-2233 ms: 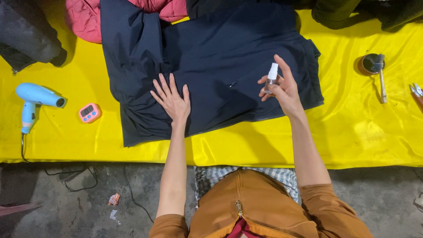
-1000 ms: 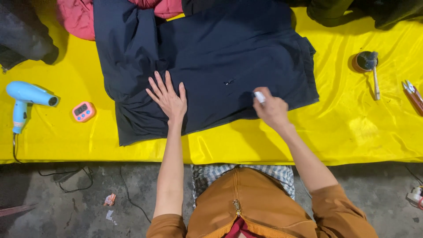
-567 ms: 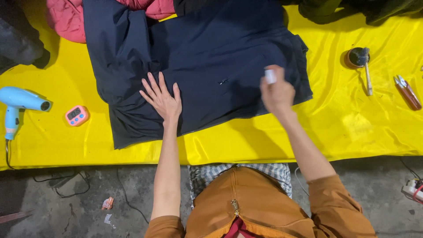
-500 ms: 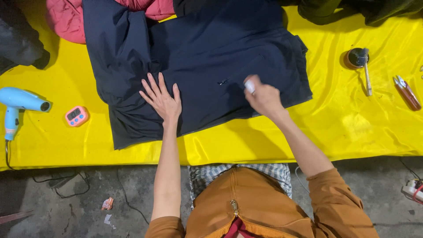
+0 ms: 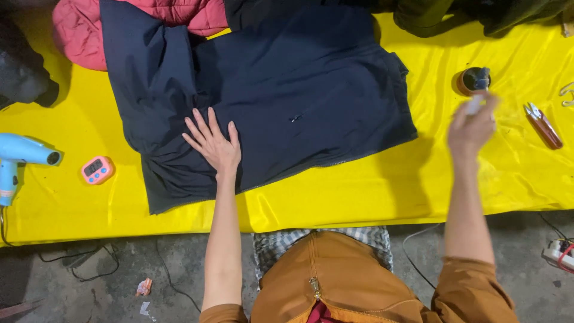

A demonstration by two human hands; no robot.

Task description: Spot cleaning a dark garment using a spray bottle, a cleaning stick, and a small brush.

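My left hand (image 5: 214, 143) lies flat, fingers spread, on the navy jacket (image 5: 281, 101); at three o'clock, my blurred right hand (image 5: 472, 125) grips a small white bottle (image 5: 474, 105).

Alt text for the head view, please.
A person's left hand presses flat on a dark navy jacket spread over a yellow sheet. The blurred right hand holds a small white object out over the sheet.

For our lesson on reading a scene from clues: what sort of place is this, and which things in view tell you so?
Probably a makeshift garment repair or cleaning station. A dark navy jacket lies spread on a yellow sheet above a bare concrete floor; a blue hair dryer, a pink timer and small red-handled snips lie around it.
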